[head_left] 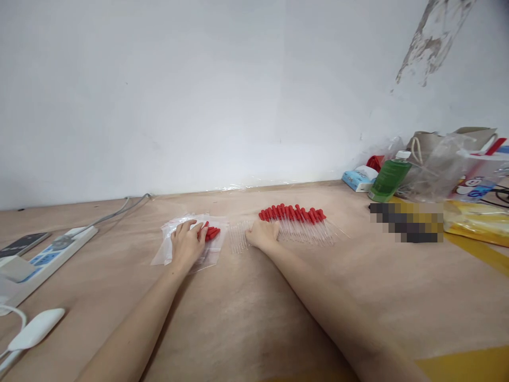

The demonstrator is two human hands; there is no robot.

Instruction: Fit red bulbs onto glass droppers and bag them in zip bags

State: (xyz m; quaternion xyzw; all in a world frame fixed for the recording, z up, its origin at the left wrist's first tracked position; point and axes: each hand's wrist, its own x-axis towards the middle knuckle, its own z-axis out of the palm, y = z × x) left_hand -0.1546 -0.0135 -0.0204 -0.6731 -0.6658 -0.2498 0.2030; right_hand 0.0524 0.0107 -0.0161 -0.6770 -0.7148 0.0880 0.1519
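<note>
My left hand (pixel 186 243) rests over a stack of clear plastic bags (pixel 159 257), thumb and forefinger closed on a red rubber bulb (pixel 205 225). Beside those fingertips more loose red bulbs (pixel 212 233) lie on the bags. To the right, my right hand (pixel 263 234) is curled closed at the edge of a row of thin clear tubes (pixel 237 237); what its fingers hold, if anything, is hidden. Just past that hand lies a long row of droppers with red bulbs (pixel 292 213), their clear stems pointing towards me.
On the left are a white power strip (pixel 59 260), a phone (pixel 24 244) and a white plug-like device (pixel 37 329). A green bottle (pixel 392 178), a tissue pack (pixel 356 180), plastic bags and a cup (pixel 477 175) stand at the right. A white wall (pixel 199 106) closes the back.
</note>
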